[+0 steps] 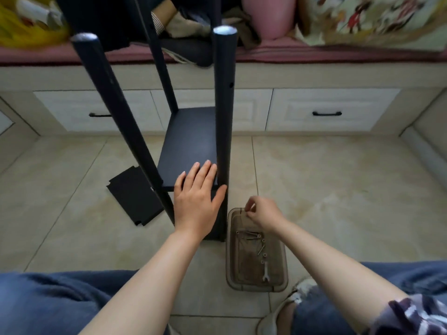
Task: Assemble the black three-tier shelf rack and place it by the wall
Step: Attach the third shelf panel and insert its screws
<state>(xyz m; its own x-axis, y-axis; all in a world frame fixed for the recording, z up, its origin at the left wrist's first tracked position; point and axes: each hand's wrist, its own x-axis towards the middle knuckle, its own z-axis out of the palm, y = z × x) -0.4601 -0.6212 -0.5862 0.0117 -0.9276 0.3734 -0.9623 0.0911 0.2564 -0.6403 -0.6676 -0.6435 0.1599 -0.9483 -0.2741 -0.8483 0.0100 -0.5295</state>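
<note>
Black shelf rack [191,141], part-built, stands on the tiled floor [338,184] directly in front of a seated person, its lower board under the left hand [196,201], which lies flat on the board's near edge. The fingers are straight and close together, the thumb spread toward the front post [223,105] just to its right. The right hand [263,213] hovers over a clear plastic box [256,288] below it, thumb and forefinger pinching a small piece [249,212] too small to identify. Loose screws [251,235] and a wrench [265,273] lie in the box. A spare black board [134,197] rests on the floor to the left of the left hand. The frame looks stiff but tall, narrow and probably top-heavy and wobbly while joints are loose. It would best be steadied or lifted by two posts rather than by a board edge.
</note>
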